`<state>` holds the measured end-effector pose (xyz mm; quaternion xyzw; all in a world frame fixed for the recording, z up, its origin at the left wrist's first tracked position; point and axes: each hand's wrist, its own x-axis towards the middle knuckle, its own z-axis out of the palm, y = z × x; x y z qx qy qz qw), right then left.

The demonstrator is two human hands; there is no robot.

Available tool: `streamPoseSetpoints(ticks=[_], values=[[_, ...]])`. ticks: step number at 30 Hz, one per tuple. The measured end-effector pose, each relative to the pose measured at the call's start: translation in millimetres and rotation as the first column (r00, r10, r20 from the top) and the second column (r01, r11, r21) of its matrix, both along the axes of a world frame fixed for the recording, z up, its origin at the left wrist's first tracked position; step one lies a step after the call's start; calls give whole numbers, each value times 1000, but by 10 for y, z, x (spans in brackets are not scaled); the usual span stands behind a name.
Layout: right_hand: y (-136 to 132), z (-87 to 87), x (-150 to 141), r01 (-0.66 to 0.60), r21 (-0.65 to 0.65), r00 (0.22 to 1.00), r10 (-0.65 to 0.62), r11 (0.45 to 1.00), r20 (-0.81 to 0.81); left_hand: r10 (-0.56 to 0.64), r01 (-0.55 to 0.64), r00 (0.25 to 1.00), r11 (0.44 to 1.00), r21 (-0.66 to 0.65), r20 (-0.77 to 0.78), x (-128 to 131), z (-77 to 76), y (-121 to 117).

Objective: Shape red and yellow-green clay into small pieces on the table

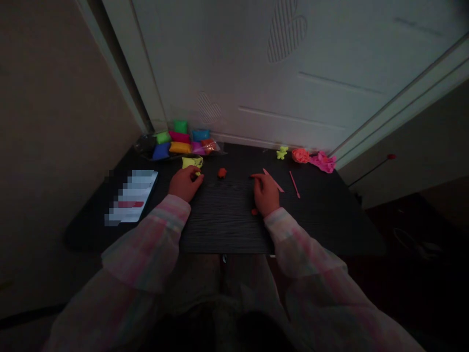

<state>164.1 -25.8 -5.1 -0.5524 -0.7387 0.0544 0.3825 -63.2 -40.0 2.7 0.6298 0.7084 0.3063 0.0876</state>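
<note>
Left of the picture's centre, the yellow packet [188, 162] is being touched, or nearly so, by the left hand [184, 186]. The thumb and index finger are being curled towards each other around a small yellow bit [198, 173]; whether it is being pinched cannot be told. Right of centre, the right hand [266, 195] is being held low over the dark table [227, 220], its index finger being pointed leftward and its other fingers being folded in; whether anything is being gripped beneath them cannot be told. Part of a flat pink tool [276, 184] is being covered by that hand, and a small red piece [254, 212] is showing just beside its wrist. Between the hands, near the centre, a red lump [222, 173] is being left untouched.

By judgement, soft modelling material is being handled, and the step in hand seems to be the yellow portion being taken from its packet. For the next move, a firm pinch on the yellow bit is being called for, with the packet being steadied and the red lump being avoided.
</note>
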Motion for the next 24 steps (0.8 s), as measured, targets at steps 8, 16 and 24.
streamPoseSetpoints(ticks=[8, 16, 24], values=[[-103, 62, 16, 65, 28, 931, -70, 998, 359, -1, 1, 1000, 1000, -2, -5, 6, 13, 7], [-113, 65, -10, 20, -6, 884, -14, 1000, 467, -8, 8, 1000, 1000, 3, -25, -15, -19, 23], [-45, 23, 80, 47, 56, 998, -49, 997, 49, -4, 4, 999, 1000, -3, -41, -15, -18, 16]])
